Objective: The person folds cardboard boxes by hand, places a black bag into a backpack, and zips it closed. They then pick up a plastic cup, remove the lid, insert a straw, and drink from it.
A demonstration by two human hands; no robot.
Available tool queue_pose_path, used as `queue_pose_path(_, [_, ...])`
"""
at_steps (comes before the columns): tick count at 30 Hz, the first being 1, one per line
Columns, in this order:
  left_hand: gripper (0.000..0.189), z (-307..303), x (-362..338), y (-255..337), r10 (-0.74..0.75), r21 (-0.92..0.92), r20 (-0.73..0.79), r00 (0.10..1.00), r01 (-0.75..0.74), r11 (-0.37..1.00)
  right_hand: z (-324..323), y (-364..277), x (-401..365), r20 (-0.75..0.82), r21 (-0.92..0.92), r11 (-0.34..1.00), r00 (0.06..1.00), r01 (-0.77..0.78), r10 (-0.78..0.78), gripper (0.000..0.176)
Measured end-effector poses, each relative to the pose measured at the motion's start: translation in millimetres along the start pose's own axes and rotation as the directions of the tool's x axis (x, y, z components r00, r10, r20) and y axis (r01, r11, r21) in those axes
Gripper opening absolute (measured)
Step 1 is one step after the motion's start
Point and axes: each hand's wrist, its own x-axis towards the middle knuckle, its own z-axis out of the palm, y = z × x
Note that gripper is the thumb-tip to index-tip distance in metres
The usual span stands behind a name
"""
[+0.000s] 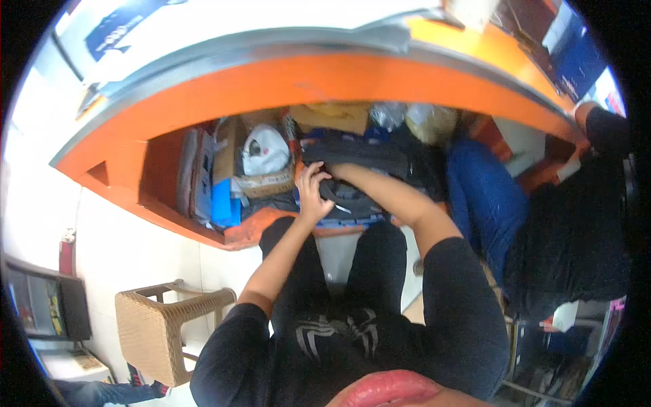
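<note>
A tan stool [146, 332] stands on white floor [149, 258] near an orange counter [271, 81].

Approachable from the near side, above the knees [381, 247] and over the low ledge [247, 232] of the orange desk [291, 80]. Limited from above by the desk's curved front. Crowded on the left by a white object [266, 154] beside cardboard, a blue item [224, 203] and upright flat packs [196, 173]; at the back by plastic-wrapped bundles [386, 115]. Hemmed in on the right by a neighbour's blue-clad leg [485, 203]. Obstructed at the black bag [366, 154] by the right forearm [390, 195] and left hand [313, 193]. Open over pale floor [169, 234] toward the brown stool [144, 332].
</note>
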Motion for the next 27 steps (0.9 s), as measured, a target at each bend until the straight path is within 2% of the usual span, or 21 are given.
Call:
queue_pose_path(1, [0.058,-5,5,3,-0.039,0.071,0.019,0.999,0.037,0.997,4,0,2,-0.112,-0.011,1.000,0.993,0.026,-0.027,0.037])
queue_pose_path(3, [0.075,-16,26,16,-0.102,0.100,-0.042,0.994,0.105,0.989,8,0,3,-0.325,-0.048,0.996,0.941,0.080,-0.091,0.037])
queue_pose_path(4, [0.095,-18,34,13,-0.102,0.063,-0.027,0.994,0.104,0.993,11,1,4,-0.417,-0.066,0.992,0.901,0.104,-0.122,0.037])
queue_pose_path(7, [0.105,-19,47,12,-0.148,0.006,0.057,0.987,0.148,0.989,4,-1,-2,-0.596,-0.117,0.985,0.784,0.127,-0.172,0.037])
queue_pose_path(8, [0.110,-17,50,13,-0.178,-0.021,0.056,0.982,0.180,0.984,1,3,-5,-0.622,-0.131,0.982,0.760,0.137,-0.189,0.037])
queue_pose_path(10, [0.112,-13,52,14,-0.205,0.052,0.082,0.975,0.201,0.978,-8,15,-8,-0.623,-0.156,0.971,0.745,0.179,-0.237,0.037])
queue_pose_path(12, [0.113,-6,53,13,-0.227,0.092,0.087,0.970,0.219,0.971,-13,52,-1,-0.377,-0.090,0.927,0.849,0.365,-0.371,0.037])
queue_pose_path(14, [0.113,1,55,12,-0.243,0.104,0.071,0.967,0.235,0.966,-24,62,-6,-0.176,0.128,0.937,0.938,0.324,-0.300,0.038])
queue_pose_path(16, [0.111,7,58,9,-0.253,0.152,0.058,0.966,0.242,0.958,-92,5,-53,0.032,0.404,0.915,0.999,0.020,-0.036,0.039])
queue_pose_path(19, [0.103,10,64,5,-0.218,0.188,0.022,0.976,0.210,0.959,-121,-3,-78,-0.171,0.443,0.895,0.985,0.053,0.026,0.039])
queue_pose_path(20, [0.103,13,64,0,-0.221,0.182,0.029,0.975,0.212,0.960,-108,0,-83,-0.421,0.461,0.872,0.906,0.163,0.054,0.036])
queue_pose_path(21, [0.104,13,65,-3,-0.224,0.176,0.036,0.974,0.214,0.961,-112,-9,-97,-0.505,0.440,0.874,0.862,0.206,0.050,0.033])
queue_pose_path(23, [0.104,14,65,-1,-0.225,0.177,0.006,0.974,0.220,0.959,-113,-17,-109,-0.532,0.514,0.841,0.832,0.171,0.156,0.032])
queue_pose_path(27, [0.104,11,67,6,-0.229,0.153,0.015,0.973,0.224,0.963,-96,-27,-116,-0.702,0.625,0.732,0.603,0.270,0.378,0.026])
